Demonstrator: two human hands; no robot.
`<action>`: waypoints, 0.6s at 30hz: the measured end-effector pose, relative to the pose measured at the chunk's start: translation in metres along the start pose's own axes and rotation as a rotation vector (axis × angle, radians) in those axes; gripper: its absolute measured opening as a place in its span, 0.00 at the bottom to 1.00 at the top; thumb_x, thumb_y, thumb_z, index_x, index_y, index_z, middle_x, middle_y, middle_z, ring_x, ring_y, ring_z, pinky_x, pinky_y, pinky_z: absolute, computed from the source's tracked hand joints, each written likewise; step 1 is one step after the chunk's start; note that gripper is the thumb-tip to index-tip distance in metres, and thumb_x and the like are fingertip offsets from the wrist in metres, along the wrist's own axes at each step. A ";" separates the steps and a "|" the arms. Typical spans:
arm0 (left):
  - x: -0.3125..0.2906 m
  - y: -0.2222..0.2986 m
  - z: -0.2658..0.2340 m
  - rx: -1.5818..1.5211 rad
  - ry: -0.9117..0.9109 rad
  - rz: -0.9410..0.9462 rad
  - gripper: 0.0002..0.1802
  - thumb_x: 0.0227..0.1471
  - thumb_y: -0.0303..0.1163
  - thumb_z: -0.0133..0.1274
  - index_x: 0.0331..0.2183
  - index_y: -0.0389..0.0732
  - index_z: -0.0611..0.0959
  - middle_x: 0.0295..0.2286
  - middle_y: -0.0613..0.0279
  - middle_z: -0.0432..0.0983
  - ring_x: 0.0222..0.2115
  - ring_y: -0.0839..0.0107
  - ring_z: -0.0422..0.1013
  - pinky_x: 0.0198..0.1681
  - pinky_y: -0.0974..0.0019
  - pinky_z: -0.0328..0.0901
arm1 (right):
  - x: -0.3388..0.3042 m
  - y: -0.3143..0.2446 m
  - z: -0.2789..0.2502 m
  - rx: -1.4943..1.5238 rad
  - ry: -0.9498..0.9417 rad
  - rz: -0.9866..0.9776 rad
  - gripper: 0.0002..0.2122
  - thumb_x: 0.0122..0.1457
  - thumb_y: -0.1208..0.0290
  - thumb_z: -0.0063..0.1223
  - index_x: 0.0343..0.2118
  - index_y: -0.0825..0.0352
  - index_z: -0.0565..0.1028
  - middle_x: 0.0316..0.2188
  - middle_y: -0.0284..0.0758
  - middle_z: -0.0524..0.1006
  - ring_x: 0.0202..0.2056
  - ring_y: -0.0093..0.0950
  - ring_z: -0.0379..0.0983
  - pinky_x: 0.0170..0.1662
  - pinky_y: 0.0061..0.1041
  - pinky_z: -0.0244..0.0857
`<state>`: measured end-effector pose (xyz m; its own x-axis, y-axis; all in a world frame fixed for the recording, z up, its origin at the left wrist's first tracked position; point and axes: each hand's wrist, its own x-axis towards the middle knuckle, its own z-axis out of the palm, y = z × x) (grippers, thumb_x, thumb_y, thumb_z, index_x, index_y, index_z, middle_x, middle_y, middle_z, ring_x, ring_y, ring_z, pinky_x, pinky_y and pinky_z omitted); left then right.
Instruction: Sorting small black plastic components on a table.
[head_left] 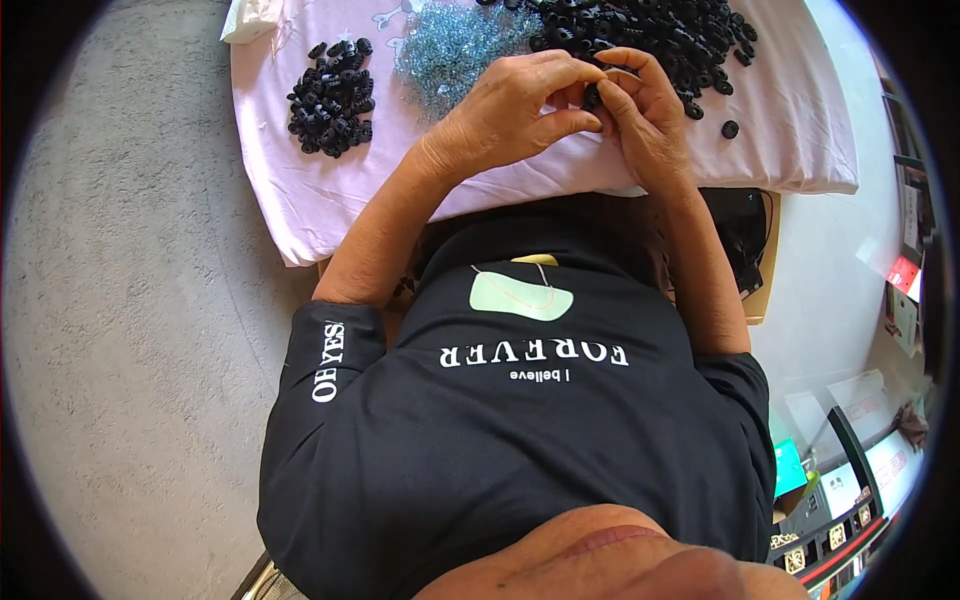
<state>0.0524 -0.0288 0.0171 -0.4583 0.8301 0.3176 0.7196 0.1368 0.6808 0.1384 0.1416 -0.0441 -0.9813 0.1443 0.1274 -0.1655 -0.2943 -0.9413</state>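
My left hand (535, 100) and my right hand (645, 110) meet over the near side of the cloth-covered table, fingertips close together. Between them is a small black ridged wheel (592, 97), mostly hidden by the fingers. Both hands are closed around this spot; I cannot make out exactly what the right fingertips pinch. Just beyond my left hand lies a heap of clear bluish small plastic pieces (450, 60). A large pile of black ridged wheels (690, 40) spreads behind my right hand. Farther left sits a smaller pile of similar black pieces (335, 105).
A pale pink cloth (780, 150) covers the table. One loose black wheel (730, 129) lies near its right side. A white box (250, 18) stands at the far left corner. Under the table's right side is a dark object (740, 225). Shelves and boxes (840, 490) stand at lower right.
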 end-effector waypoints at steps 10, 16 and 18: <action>-0.002 0.001 0.011 0.063 0.109 0.070 0.18 0.46 0.30 0.68 0.40 0.36 0.83 0.30 0.60 0.77 0.27 0.69 0.76 0.32 0.70 0.73 | -0.001 0.000 -0.002 0.056 -0.025 0.034 0.14 0.68 0.73 0.51 0.54 0.66 0.67 0.30 0.29 0.77 0.24 0.12 0.66 0.25 0.11 0.58; -0.006 0.001 0.011 0.067 0.194 0.079 0.15 0.47 0.27 0.67 0.39 0.36 0.84 0.29 0.60 0.78 0.25 0.69 0.76 0.31 0.69 0.73 | -0.001 -0.002 0.003 0.014 -0.051 0.044 0.12 0.69 0.73 0.49 0.52 0.67 0.67 0.31 0.31 0.78 0.24 0.13 0.69 0.26 0.12 0.60; -0.009 -0.002 0.003 0.136 0.259 0.021 0.14 0.47 0.26 0.67 0.39 0.36 0.84 0.28 0.59 0.78 0.25 0.70 0.76 0.31 0.70 0.72 | -0.002 -0.001 0.005 -0.009 -0.045 -0.005 0.11 0.69 0.74 0.48 0.52 0.68 0.68 0.31 0.32 0.78 0.24 0.14 0.70 0.26 0.12 0.60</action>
<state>0.0566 -0.0353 0.0109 -0.5476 0.6702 0.5010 0.7859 0.2066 0.5827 0.1403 0.1369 -0.0421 -0.9838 0.1035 0.1461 -0.1701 -0.2850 -0.9433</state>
